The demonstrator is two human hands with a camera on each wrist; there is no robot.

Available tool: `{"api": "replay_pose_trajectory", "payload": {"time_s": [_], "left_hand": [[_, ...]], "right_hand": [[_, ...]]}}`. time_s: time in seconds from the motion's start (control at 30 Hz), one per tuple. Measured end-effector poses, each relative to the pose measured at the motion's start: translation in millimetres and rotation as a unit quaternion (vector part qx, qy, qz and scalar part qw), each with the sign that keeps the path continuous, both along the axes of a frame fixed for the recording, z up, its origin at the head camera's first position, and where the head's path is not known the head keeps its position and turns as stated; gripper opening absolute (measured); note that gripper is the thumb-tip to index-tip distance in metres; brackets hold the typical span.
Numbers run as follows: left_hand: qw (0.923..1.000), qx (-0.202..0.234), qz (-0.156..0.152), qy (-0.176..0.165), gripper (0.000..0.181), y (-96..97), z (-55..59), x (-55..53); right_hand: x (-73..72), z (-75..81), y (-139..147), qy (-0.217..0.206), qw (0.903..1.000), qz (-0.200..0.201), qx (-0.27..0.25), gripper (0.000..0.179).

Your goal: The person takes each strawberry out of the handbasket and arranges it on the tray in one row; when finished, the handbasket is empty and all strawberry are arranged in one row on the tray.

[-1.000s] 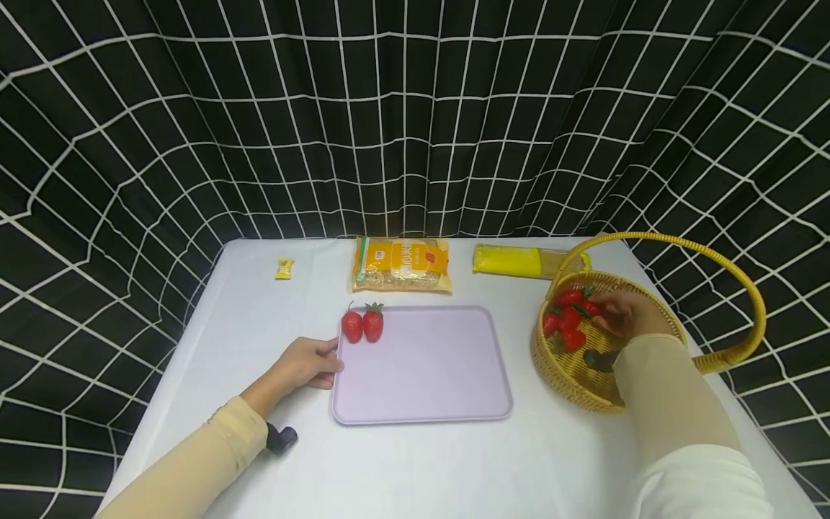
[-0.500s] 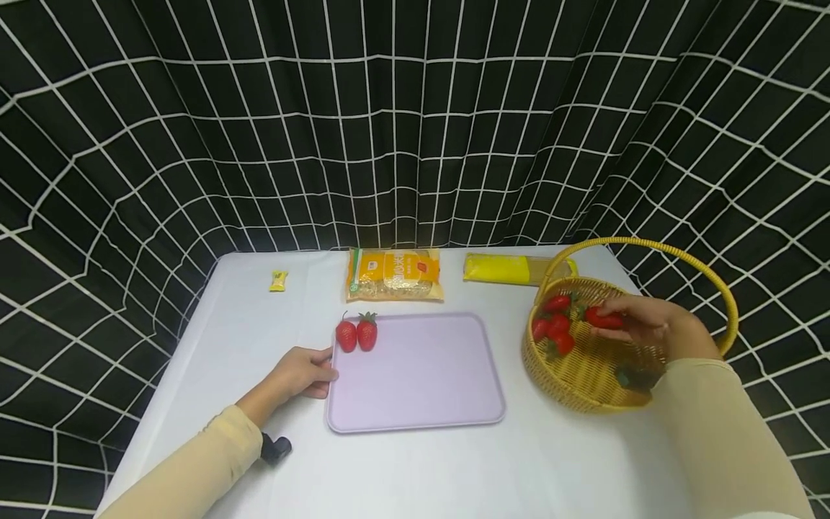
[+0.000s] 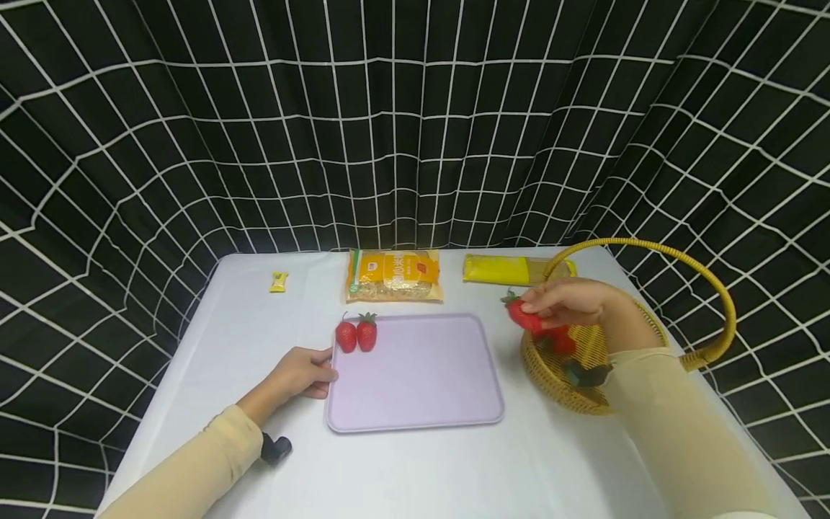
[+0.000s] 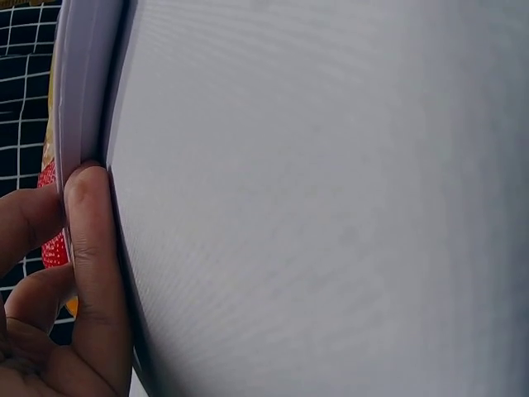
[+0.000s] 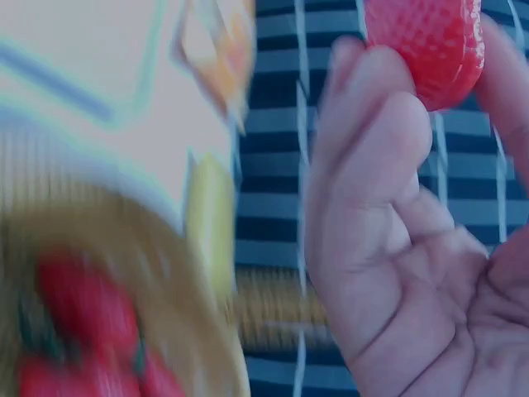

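My right hand pinches a red strawberry with green leaves, held above the left rim of a wicker basket. In the right wrist view the held strawberry sits between thumb and fingertips. More strawberries lie in the basket, partly hidden beneath the hand. My left hand grips the left edge of a pale lilac tray; the left wrist view has fingers on both faces of its rim. Two strawberries lie side by side in the tray's back left corner.
Behind the tray lies an orange grain packet. A yellow packet of noodles is at the back right, near the basket's tall arched handle. A small yellow wrapped sweet lies at the back left. A black grid curtain encloses the table.
My right hand has taken a strawberry out of the basket's inside and carried it left over the rim. My left hand keeps its place on the tray. The head view shifted slightly.
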State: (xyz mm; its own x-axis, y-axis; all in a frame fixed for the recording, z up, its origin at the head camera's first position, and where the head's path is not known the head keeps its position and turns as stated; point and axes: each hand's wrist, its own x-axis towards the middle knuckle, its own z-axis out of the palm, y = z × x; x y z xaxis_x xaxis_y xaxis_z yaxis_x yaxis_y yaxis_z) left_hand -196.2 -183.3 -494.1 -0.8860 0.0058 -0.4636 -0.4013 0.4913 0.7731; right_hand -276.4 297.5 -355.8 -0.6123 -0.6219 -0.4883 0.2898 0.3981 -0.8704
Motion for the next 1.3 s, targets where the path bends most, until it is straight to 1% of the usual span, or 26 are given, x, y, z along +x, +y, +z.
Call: {"api": "replay_pose_trajectory", "payload": {"time_s": [0.07,0.13,0.2,0.27,0.33,0.37,0.43,0.5,0.53,0.6,0.63,0.67,0.77,0.9,0.97,1.03,1.13,1.17,1.2,1.3], "left_hand": [[1.0000,-0.002,0.002,0.000,0.068,0.2,-0.4,-0.6],[1.0000,-0.003,0.001,0.002,0.068,0.2,-0.7,-1.5],[1.0000,-0.003,-0.001,0.006,0.067,-0.1,-0.6,-2.0],[0.9999,-0.002,-0.005,0.009,0.067,-0.4,-0.3,-2.3],[1.0000,-0.001,-0.004,0.008,0.067,-0.6,0.0,-2.3],[1.0000,0.000,-0.004,0.008,0.067,-0.6,0.1,-2.4],[0.9999,0.004,-0.005,0.008,0.067,-0.2,-0.5,-2.9],[0.9999,0.008,-0.008,0.009,0.066,1.3,-2.5,-3.2],[0.9999,0.009,-0.010,0.010,0.066,2.4,-3.4,-3.0],[0.9998,0.009,-0.015,0.010,0.066,3.9,-6.7,-2.1],[0.9998,0.008,-0.017,0.009,0.066,4.7,-7.8,-1.4],[0.9998,0.006,-0.017,0.007,0.066,5.3,-8.9,-0.7],[0.9999,0.004,-0.016,0.005,0.066,5.4,-9.5,0.9],[0.9999,0.007,-0.013,0.003,0.066,4.3,-6.7,1.2],[0.9999,0.006,-0.011,0.001,0.066,3.3,-4.5,1.4],[1.0000,0.003,-0.008,-0.003,0.066,2.2,-2.4,1.1],[1.0000,0.001,-0.008,-0.002,0.066,0.8,0.0,-0.2],[1.0000,0.001,-0.007,-0.002,0.065,0.4,0.3,-0.8],[1.0000,0.001,-0.008,-0.001,0.065,-0.1,0.6,-1.3],[1.0000,0.003,-0.008,0.001,0.065,-1.8,0.4,-2.2]], "right_hand": [[-4.7,-7.7,-33,-0.009,0.9993,-0.034,0.016,0.032],[-9.3,-18.5,-67,-0.015,0.9979,-0.058,0.023,0.037],[-12.6,-31.5,-102,-0.011,0.9951,-0.094,0.030,0.036],[-15.0,-45.1,-134,0.005,0.9914,-0.122,0.046,0.029],[-16.8,-59.1,-161,0.059,0.9853,-0.133,0.090,0.021],[-16.7,-65.4,-173,0.079,0.9810,-0.140,0.109,0.019],[-16.7,-77.6,-191,0.134,0.9692,-0.135,0.156,0.020],[-13.8,-86.2,-205,0.187,0.9501,-0.117,0.220,0.024],[-11.3,-89.7,-211,0.193,0.9463,-0.116,0.232,0.025],[-6.9,-96.2,-221,0.216,0.9318,-0.105,0.272,0.027],[-4.5,-98.4,-225,0.223,0.9263,-0.101,0.287,0.027],[-2.6,-100.6,-230,0.227,0.9228,-0.100,0.295,0.027],[-0.5,-106.7,-241,0.231,0.9193,-0.121,0.295,0.024],[-1.6,-108.6,-249,0.228,0.9164,-0.143,0.296,0.021],[-2.4,-107.4,-253,0.232,0.9141,-0.136,0.303,0.023],[-3.9,-105.8,-255,0.246,0.9094,-0.117,0.314,0.024],[-6.2,-102.5,-256,0.262,0.9059,-0.090,0.321,0.025],[-7.1,-101.4,-256,0.262,0.9066,-0.085,0.320,0.025],[-7.7,-100.0,-255,0.255,0.9099,-0.082,0.317,0.026],[-8.8,-94.9,-248,0.227,0.9240,-0.082,0.297,0.031]]}}
